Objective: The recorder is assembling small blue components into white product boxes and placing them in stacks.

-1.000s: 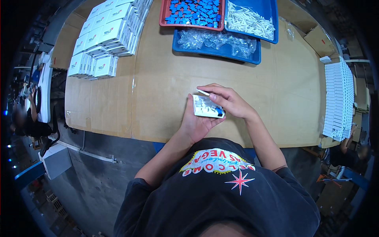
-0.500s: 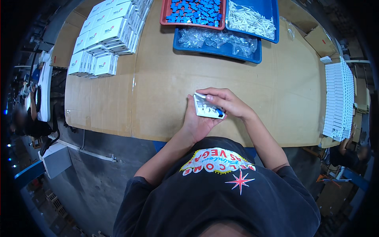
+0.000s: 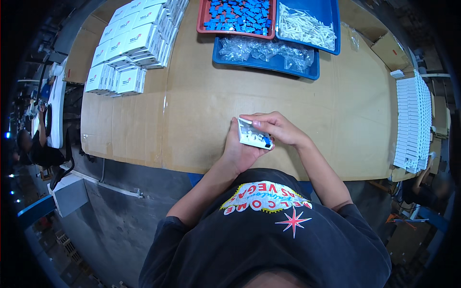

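Observation:
A small open white box (image 3: 243, 139) is held a little above the table, tilted toward me. Inside it lie small white pieces, clear plastic and a blue piece (image 3: 267, 141) at the near right corner. My left hand (image 3: 237, 152) is closed round the box from below and the left. From the right, my right hand (image 3: 283, 128) reaches over it, with thumb and fingers closed at the box's far edge. Whether those fingers also pinch a small white piece I cannot tell.
Stacked white boxes (image 3: 129, 38) stand at the far left. A red tray (image 3: 200, 30) of blue pieces, a blue tray (image 3: 336, 29) of white sticks and another blue tray (image 3: 225, 61) of clear bags sit at the back. More white boxes (image 3: 408, 122) line the right edge. People work at both sides.
My right fingers have shifted slightly on the box's far edge. The box has dropped a little lower in view; the whole scene has shifted slightly too.

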Demonstrator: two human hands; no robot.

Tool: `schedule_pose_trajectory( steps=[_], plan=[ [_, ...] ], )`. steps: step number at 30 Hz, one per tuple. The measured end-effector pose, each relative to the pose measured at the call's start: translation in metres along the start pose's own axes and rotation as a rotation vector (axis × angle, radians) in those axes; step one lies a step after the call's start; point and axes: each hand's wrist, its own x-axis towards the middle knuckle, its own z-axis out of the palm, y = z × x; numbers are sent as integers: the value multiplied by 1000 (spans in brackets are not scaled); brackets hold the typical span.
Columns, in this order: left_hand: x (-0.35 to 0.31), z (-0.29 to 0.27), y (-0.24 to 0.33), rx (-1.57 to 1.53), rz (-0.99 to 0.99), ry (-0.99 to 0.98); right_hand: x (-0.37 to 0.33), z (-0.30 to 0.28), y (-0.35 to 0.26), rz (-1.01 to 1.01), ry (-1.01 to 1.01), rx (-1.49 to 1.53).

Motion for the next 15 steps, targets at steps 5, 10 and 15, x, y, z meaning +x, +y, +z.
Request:
schedule_pose_trajectory(
  steps=[5, 10, 15],
  plan=[
    [0, -4, -4, 13, -18, 74, -1, 3, 2, 13, 17, -15],
    [-1, -2, -5, 35, 4, 101, -3, 8, -3, -11, 0, -83],
    [-2, 1, -3, 118, 22, 76, -12, 12, -7, -86, -7, -122]
  ],
)
